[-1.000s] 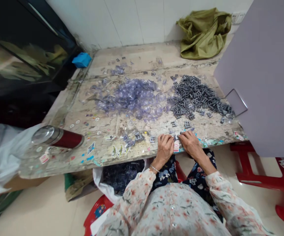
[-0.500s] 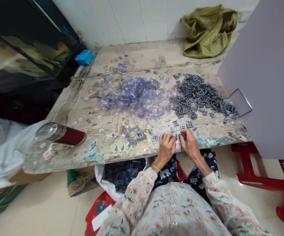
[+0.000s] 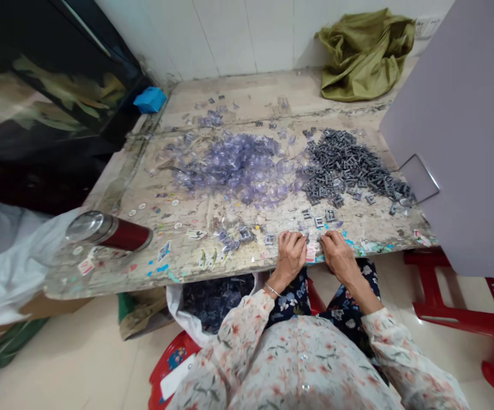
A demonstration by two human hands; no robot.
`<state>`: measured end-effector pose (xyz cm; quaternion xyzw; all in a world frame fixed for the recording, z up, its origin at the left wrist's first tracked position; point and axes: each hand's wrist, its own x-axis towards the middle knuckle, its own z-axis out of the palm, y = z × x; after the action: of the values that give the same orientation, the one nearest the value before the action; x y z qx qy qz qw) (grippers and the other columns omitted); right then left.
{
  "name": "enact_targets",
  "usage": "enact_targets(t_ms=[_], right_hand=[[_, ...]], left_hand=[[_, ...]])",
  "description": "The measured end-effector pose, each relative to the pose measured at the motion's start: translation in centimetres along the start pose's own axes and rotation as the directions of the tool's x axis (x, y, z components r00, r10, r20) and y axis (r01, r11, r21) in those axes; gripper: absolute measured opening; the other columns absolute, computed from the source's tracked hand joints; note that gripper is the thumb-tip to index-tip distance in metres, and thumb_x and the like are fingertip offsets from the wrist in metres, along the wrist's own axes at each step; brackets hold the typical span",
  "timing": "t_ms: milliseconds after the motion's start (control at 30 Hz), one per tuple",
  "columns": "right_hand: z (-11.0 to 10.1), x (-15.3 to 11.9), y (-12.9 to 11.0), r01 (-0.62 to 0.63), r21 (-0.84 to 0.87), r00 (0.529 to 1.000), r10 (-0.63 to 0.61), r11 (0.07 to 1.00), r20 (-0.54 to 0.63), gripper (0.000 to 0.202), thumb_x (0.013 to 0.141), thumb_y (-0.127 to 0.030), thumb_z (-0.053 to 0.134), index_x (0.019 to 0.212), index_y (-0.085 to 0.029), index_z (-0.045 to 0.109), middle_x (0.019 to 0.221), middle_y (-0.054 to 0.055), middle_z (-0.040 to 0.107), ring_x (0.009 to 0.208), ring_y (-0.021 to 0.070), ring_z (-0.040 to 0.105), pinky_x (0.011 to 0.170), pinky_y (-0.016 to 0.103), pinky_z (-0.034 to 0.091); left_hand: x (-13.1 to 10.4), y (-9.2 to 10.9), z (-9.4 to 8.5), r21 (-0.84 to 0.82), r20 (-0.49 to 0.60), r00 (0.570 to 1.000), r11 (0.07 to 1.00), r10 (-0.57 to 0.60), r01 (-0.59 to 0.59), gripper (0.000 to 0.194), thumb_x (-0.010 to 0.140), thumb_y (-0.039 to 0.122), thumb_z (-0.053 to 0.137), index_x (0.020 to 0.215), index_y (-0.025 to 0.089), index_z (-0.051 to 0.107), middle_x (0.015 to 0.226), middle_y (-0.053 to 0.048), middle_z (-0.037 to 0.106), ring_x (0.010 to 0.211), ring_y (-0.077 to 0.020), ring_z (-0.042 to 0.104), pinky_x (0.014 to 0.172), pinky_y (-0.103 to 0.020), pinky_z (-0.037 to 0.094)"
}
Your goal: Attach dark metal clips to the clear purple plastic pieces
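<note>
My left hand (image 3: 290, 253) is closed at the table's near edge, its fingertips pinching a small plastic piece that is mostly hidden. A short gap to the right, my right hand (image 3: 337, 255) is also closed, with a small dark grey plastic part at its fingertips. Just beyond the hands lie a few loose grey plastic parts (image 3: 330, 215). Further back is a heap of the same grey parts (image 3: 349, 162). To its left spreads a pile of clear purplish plastic pieces (image 3: 240, 162). A pink-and-white sticker (image 3: 310, 253) is on the table edge between my hands.
A red flask (image 3: 129, 234) stands on the worn wooden table (image 3: 114, 279) at the left. An olive cloth sack (image 3: 364, 60) lies at the back right. Below the edge hangs a white bag (image 3: 176, 310) of dark parts. A grey panel (image 3: 456, 142) rises at the right.
My right hand has moved right, away from my left hand, opening a gap between the fingertips. My left hand has stayed nearly in place. The view has shifted slightly.
</note>
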<state>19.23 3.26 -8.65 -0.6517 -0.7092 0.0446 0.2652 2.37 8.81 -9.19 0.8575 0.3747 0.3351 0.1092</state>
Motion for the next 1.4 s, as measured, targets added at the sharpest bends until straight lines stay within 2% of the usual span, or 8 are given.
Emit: enact_targets(t_ms=[133, 300, 400, 467, 567, 833, 1200, 1400], right_hand=[[-0.3, 0.2, -0.4, -0.017, 0.014, 0.998, 0.018, 1.000, -0.055, 0.025, 0.099, -0.021, 0.040, 0.103, -0.019, 0.064, 0.102, 0.013, 0.062, 0.097, 0.0237, 0.058, 0.086, 0.039, 0.049], [-1.0, 0.3, -1.8, -0.041, 0.308, 0.970, 0.112, 0.951, -0.216, 0.018, 0.097, -0.022, 0.047, 0.101, -0.019, 0.065, 0.097, 0.009, 0.064, 0.094, 0.0198, 0.063, 0.085, 0.035, 0.052], [-1.5, 0.3, -3.2, -0.033, 0.419, 0.948, 0.161, 0.907, -0.274, 0.013, 0.095, -0.019, 0.052, 0.097, -0.019, 0.065, 0.095, 0.008, 0.066, 0.092, 0.0186, 0.064, 0.081, 0.034, 0.054], [-1.8, 0.2, -4.2, 0.005, 0.441, 0.943, 0.142, 0.897, -0.301, 0.012, 0.094, -0.017, 0.054, 0.098, -0.019, 0.065, 0.095, 0.007, 0.066, 0.092, 0.0183, 0.064, 0.081, 0.034, 0.055], [-1.9, 0.1, -5.3, 0.074, 0.409, 0.940, 0.074, 0.909, -0.333, 0.015, 0.093, -0.014, 0.054, 0.101, -0.019, 0.066, 0.096, 0.008, 0.066, 0.094, 0.0187, 0.064, 0.084, 0.035, 0.055], [-0.9, 0.3, -6.3, 0.113, 0.304, 0.936, 0.001, 0.946, -0.353, 0.023, 0.095, -0.010, 0.048, 0.111, -0.018, 0.063, 0.102, 0.011, 0.065, 0.100, 0.0202, 0.064, 0.088, 0.038, 0.057], [0.3, 0.2, -6.5, 0.153, 0.087, 0.905, -0.104, 0.984, -0.412, 0.028, 0.094, -0.009, 0.050, 0.120, -0.016, 0.060, 0.103, 0.014, 0.065, 0.099, 0.0206, 0.066, 0.084, 0.034, 0.059], [0.6, 0.0, -6.3, 0.144, 0.058, 0.905, -0.107, 0.988, -0.412, 0.030, 0.094, -0.009, 0.051, 0.121, -0.017, 0.060, 0.103, 0.014, 0.066, 0.099, 0.0209, 0.067, 0.084, 0.033, 0.059]], left_hand=[[0.1, 0.0, 0.0, -0.065, -0.033, 0.999, 0.997, -0.042, 0.040, 0.019, 0.094, 0.015, 0.048, 0.096, 0.016, 0.067, 0.089, -0.007, 0.065, 0.088, -0.0195, 0.058, 0.095, -0.043, 0.041], [0.5, 0.9, -0.7, -0.196, -0.088, 0.977, 0.965, -0.195, 0.175, 0.019, 0.094, 0.017, 0.051, 0.091, 0.018, 0.069, 0.088, -0.005, 0.068, 0.087, -0.0179, 0.062, 0.100, -0.044, 0.037], [1.0, 1.7, -1.4, -0.387, -0.086, 0.933, 0.875, -0.348, 0.291, 0.016, 0.092, 0.021, 0.055, 0.089, 0.018, 0.071, 0.086, -0.005, 0.069, 0.086, -0.0180, 0.063, 0.089, -0.037, 0.044], [1.4, 2.0, -1.9, -0.515, -0.057, 0.900, 0.785, -0.433, 0.345, 0.015, 0.090, 0.023, 0.058, 0.086, 0.018, 0.071, 0.085, -0.005, 0.070, 0.083, -0.0177, 0.064, 0.080, -0.033, 0.047], [1.7, 2.2, -2.5, -0.605, -0.029, 0.864, 0.697, -0.502, 0.384, 0.015, 0.088, 0.025, 0.060, 0.083, 0.018, 0.073, 0.085, -0.005, 0.071, 0.083, -0.0178, 0.065, 0.077, -0.030, 0.049], [1.4, 2.8, -2.7, -0.678, -0.018, 0.844, 0.627, -0.537, 0.384, 0.016, 0.086, 0.023, 0.061, 0.086, 0.018, 0.076, 0.091, -0.007, 0.071, 0.087, -0.0177, 0.066, 0.080, -0.030, 0.052], [1.4, 3.0, -2.9, -0.688, -0.017, 0.833, 0.611, -0.552, 0.391, 0.016, 0.086, 0.023, 0.059, 0.085, 0.018, 0.075, 0.089, -0.006, 0.069, 0.084, -0.0170, 0.065, 0.078, -0.029, 0.051], [1.4, 3.2, -2.9, -0.672, -0.005, 0.828, 0.615, -0.561, 0.413, 0.015, 0.086, 0.024, 0.059, 0.079, 0.018, 0.072, 0.083, -0.005, 0.067, 0.080, -0.0167, 0.062, 0.076, -0.028, 0.048]])
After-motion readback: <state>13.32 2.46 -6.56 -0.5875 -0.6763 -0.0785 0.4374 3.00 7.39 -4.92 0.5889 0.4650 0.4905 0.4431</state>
